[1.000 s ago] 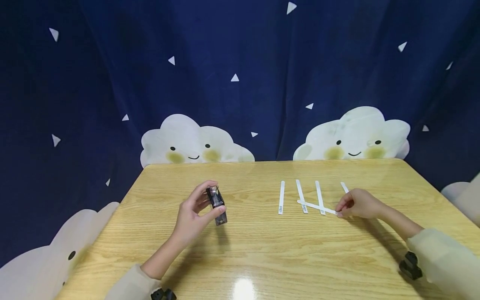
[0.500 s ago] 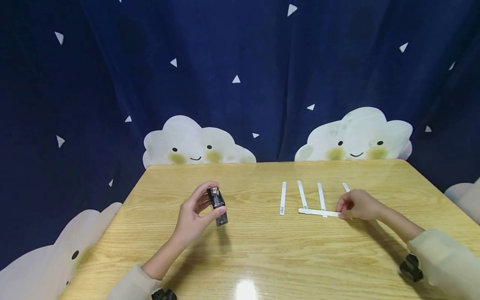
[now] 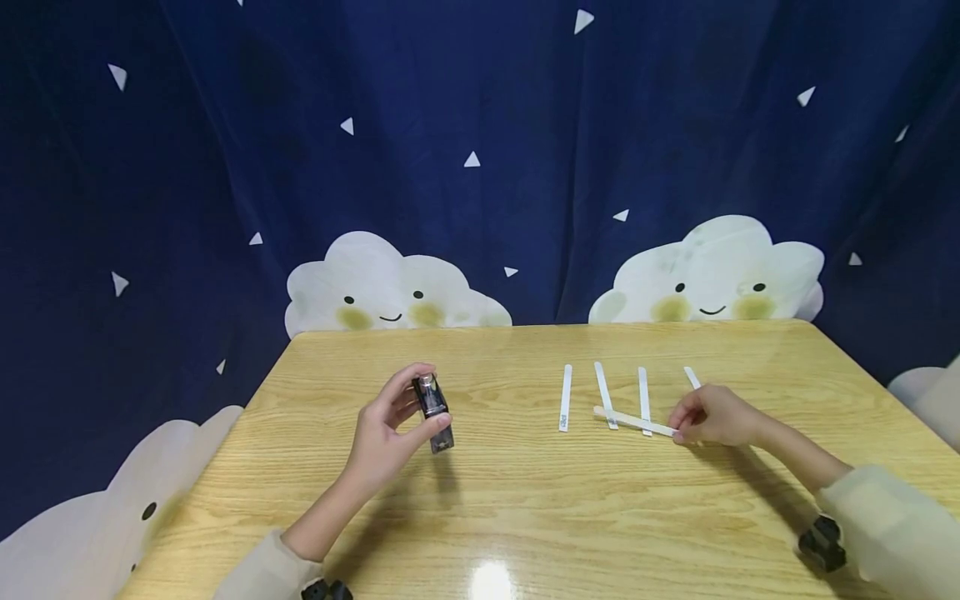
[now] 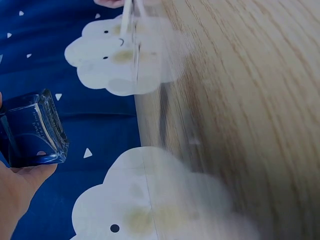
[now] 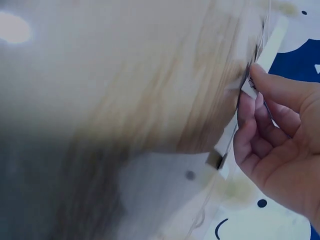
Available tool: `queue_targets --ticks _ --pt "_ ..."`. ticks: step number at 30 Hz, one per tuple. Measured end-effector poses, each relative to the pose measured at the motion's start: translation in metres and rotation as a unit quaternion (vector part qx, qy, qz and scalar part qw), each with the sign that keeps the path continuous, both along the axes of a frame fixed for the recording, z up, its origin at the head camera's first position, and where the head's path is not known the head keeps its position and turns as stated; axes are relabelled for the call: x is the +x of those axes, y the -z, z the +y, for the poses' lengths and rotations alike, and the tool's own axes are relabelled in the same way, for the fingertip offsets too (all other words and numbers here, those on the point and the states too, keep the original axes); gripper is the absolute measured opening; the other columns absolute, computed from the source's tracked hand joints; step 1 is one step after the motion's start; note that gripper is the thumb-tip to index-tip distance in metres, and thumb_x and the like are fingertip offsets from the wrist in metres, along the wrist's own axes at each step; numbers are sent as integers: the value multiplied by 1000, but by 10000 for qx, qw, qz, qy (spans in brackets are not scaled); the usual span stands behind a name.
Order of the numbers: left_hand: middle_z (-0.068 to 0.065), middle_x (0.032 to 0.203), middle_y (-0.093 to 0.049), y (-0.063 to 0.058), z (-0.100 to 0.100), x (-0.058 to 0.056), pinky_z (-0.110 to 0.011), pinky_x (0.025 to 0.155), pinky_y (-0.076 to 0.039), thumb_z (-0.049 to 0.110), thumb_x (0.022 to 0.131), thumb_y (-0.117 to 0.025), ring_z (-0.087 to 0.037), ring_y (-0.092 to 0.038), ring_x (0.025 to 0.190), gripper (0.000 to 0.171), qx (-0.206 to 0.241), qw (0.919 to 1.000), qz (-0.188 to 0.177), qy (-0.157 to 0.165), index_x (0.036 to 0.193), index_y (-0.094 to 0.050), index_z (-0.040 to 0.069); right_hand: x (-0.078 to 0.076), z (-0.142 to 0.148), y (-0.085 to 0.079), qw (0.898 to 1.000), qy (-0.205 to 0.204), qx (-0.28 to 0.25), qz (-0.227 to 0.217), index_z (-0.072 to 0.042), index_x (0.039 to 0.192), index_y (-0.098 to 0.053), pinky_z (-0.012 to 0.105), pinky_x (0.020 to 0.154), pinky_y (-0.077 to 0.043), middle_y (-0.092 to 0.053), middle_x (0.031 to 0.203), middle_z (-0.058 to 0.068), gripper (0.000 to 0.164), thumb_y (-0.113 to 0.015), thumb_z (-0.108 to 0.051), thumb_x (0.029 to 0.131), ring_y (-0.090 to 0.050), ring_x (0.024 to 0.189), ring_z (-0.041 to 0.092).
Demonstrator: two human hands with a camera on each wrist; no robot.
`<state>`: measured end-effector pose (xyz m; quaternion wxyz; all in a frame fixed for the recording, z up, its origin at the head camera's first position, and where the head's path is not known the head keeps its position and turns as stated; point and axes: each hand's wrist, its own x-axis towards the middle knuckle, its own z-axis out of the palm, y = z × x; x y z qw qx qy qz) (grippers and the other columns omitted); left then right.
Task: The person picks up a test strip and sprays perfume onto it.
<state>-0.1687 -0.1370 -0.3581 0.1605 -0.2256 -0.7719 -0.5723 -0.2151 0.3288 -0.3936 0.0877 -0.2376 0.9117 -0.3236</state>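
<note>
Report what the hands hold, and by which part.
Left hand: a glass bottle, gripped by opposite sides. Right hand: a white strip, pinched at one end.

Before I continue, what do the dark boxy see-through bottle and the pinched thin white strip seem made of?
Dark boxy bottle: probably glossy glass, thick clear edges catching light; clear plastic possible. Thin white strip: likely matte paper or card, flat, without shine.

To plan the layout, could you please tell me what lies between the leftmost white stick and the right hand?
The head view shows two white sticks, crossed by the stick the right hand pinches.
</note>
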Motion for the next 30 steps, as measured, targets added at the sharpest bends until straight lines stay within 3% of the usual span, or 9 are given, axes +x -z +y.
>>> queue_targets --ticks 11,16,20,24,30 --pt "-11 124 -62 -1 2 0 -20 94 -54 7 80 -77 -2 -63 103 55 -28 10000 3 6 130 -56 17 12 -35 -9 9909 -86 -821 -1061 6 93 -68 19 53 -50 -69 77 4 21 -74 -12 82 -60 65 2" --pt "-14 128 -60 -1 3 -1 -26 96 -54 7 81 -75 -14 -64 107 57 -43 9999 -95 -22 133 -54 16 17 -58 -13 9826 61 -1082 -1505 8 97 -67 25 55 -55 -70 76 -1 26 -74 -12 82 -62 65 5" --pt "-13 131 -58 -3 3 -2 -27 98 -53 9 82 -74 -23 -62 112 58 3 9996 -276 -66 135 -51 18 21 -79 -18 9769 164 -1288 -1697 10 99 -66 28 60 -58 -69 77 0 29 -74 -11 81 -63 66 6" --pt "-8 131 -58 -4 3 -2 -25 97 -53 10 82 -75 -21 -61 113 58 85 9990 -429 -88 133 -50 24 24 -98 -22 9734 283 -1426 -1771 9 101 -66 27 60 -57 -69 77 -1 30 -74 -12 81 -63 66 8" --pt "-9 133 -56 -1 4 -3 -30 98 -54 12 83 -75 -23 -61 114 57 -129 9994 -303 -62 133 -50 23 28 -123 -33 9581 592 -1812 -2139 10 104 -63 29 66 -60 -69 75 -4 32 -74 -11 81 -66 67 11"
